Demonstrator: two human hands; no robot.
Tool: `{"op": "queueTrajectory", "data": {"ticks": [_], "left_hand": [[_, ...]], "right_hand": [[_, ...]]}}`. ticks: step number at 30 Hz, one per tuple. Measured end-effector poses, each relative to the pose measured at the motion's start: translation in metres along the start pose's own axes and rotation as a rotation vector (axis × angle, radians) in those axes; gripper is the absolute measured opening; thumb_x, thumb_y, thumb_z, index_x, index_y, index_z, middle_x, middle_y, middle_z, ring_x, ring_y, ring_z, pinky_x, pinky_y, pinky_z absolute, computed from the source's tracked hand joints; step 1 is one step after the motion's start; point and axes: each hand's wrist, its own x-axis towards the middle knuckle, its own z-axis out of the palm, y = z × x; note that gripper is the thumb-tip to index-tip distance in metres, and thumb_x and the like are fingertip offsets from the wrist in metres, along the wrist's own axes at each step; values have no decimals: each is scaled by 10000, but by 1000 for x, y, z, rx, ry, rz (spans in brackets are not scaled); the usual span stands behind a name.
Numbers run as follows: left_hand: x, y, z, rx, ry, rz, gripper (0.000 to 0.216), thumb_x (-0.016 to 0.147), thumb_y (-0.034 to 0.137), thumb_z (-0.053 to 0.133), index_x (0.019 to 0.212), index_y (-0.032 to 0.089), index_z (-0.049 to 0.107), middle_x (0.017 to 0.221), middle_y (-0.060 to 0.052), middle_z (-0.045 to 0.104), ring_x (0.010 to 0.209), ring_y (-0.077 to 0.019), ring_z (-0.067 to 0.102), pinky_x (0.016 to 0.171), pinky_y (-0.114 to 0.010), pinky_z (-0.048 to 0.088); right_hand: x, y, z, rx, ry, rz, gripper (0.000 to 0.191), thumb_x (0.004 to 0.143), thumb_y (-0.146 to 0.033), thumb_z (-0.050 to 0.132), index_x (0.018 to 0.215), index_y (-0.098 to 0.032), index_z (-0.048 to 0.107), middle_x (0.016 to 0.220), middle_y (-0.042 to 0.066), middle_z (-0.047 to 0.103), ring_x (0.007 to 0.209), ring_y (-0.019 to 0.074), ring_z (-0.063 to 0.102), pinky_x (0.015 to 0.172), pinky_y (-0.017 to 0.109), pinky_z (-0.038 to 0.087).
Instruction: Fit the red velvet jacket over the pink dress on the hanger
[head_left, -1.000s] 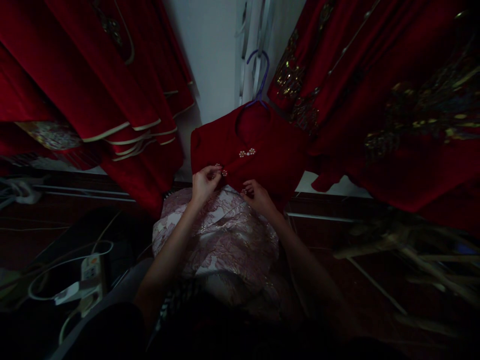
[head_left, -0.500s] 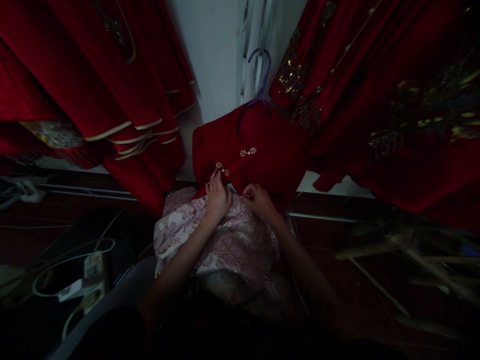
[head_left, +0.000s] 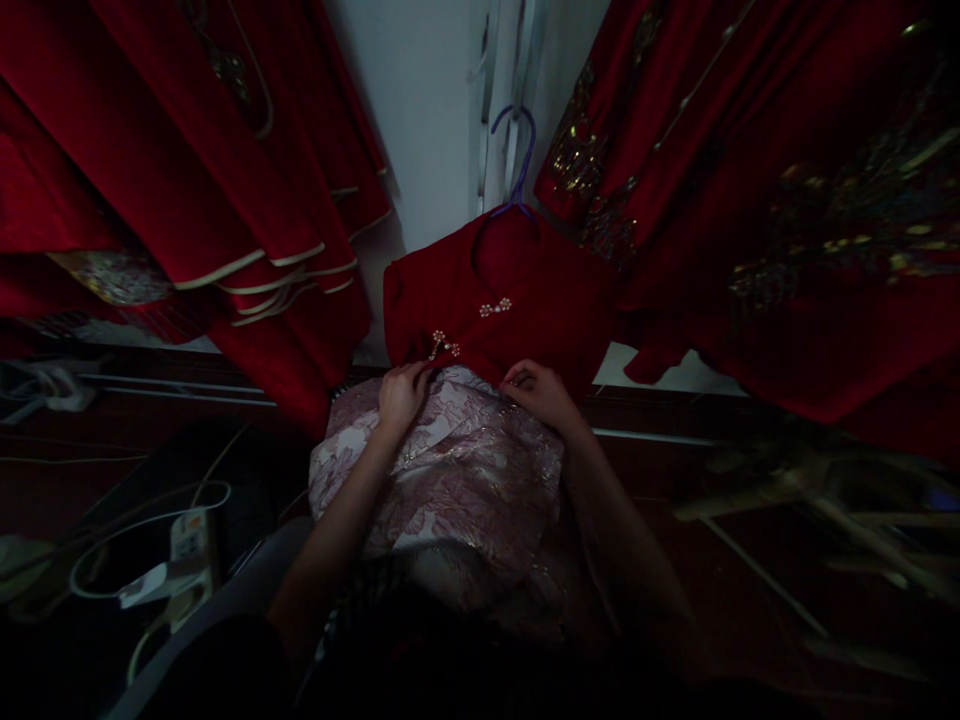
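Note:
A red top with beaded flower fastenings hangs from a purple hanger. Pink and white patterned brocade with metallic threads spreads below it, over my lap. My left hand is closed on the left lower part of the red top, at its border with the brocade, just under a second beaded fastening. On the other side, my right hand pinches with thumb and forefinger at the same border. What lies between those fingertips is too dark and small to make out.
Red garments with pale hems hang on the left, and red ones with gold sequins on the right. A power strip with white cables lies at lower left. Blurred wooden pieces are at lower right.
My left hand has moved left and slightly down, off the beaded fastening, which now shows more fully. My right hand has shifted a little to the right, still pinching.

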Motion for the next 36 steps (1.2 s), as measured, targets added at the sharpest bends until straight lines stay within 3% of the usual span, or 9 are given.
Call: {"op": "queueTrajectory", "data": {"ticks": [5, 10, 12, 14, 18, 24, 27, 30, 36], "left_hand": [[-5, 14, -26, -110, 149, -81, 312, 912, 348, 476, 1117, 221, 675, 1027, -90, 716, 892, -235, 669, 796, -331, 498], [-23, 65, -37, -225, 412, -100, 279, 901, 313, 510, 1130, 209, 633, 1082, -71, 679, 986, -202, 634, 910, -333, 479], [-38, 82, -24, -293, 390, -91, 272, 885, 310, 545, 1129, 205, 606, 1062, -72, 663, 962, -189, 631, 879, -318, 498], [-52, 91, -4, -330, 245, -31, 269, 892, 310, 539, 1138, 219, 598, 1070, -75, 657, 990, -197, 623, 895, -331, 501], [-67, 87, 25, -307, 141, 9, 252, 927, 273, 460, 1120, 247, 620, 1084, -71, 657, 1023, -217, 602, 937, -375, 484], [-67, 79, 22, -280, 228, -55, 248, 866, 319, 573, 1094, 222, 567, 1026, -88, 593, 1000, -234, 575, 901, -376, 482], [-67, 79, 20, -368, 217, -39, 134, 927, 307, 476, 959, 221, 573, 939, -63, 594, 922, -193, 585, 854, -330, 483], [-67, 77, 20, -402, 215, -60, 205, 964, 274, 382, 928, 218, 576, 924, -61, 609, 906, -178, 589, 848, -318, 476], [-67, 74, 22, -343, 196, -123, 196, 867, 352, 578, 999, 216, 532, 955, -73, 612, 889, -209, 593, 803, -343, 485]], "right_hand": [[-1, -12, -6, 201, 42, 74, 217, 652, -341, 687, 747, -193, 561, 705, -5, 616, 560, 100, 537, 536, 234, 437], [-4, -26, -11, 370, 23, 125, 238, 657, -356, 678, 765, -211, 523, 623, -47, 551, 445, 63, 437, 426, 208, 349], [-5, -29, -13, 379, 26, 120, 236, 659, -359, 674, 763, -212, 521, 633, -44, 555, 446, 59, 434, 420, 205, 342], [-7, -30, -16, 368, 5, 117, 233, 667, -360, 673, 778, -211, 533, 650, -44, 561, 435, 53, 430, 411, 203, 340], [-11, -25, -19, 226, -103, 96, 219, 692, -343, 673, 819, -200, 567, 689, -32, 587, 428, 61, 481, 408, 210, 379], [-16, -22, -1, 116, -207, 78, 190, 716, -303, 658, 842, -189, 571, 723, -18, 614, 475, 93, 569, 448, 229, 461], [-17, -26, 9, 179, -265, 62, 191, 724, -309, 653, 848, -187, 572, 759, -12, 613, 505, 91, 575, 458, 226, 476], [-18, -30, 13, 237, -325, 60, 202, 727, -325, 657, 846, -190, 566, 744, -20, 605, 512, 87, 564, 466, 222, 474], [-17, -33, 19, 287, -305, 79, 202, 719, -326, 660, 832, -190, 564, 731, -26, 600, 508, 85, 554, 474, 223, 469]]}}
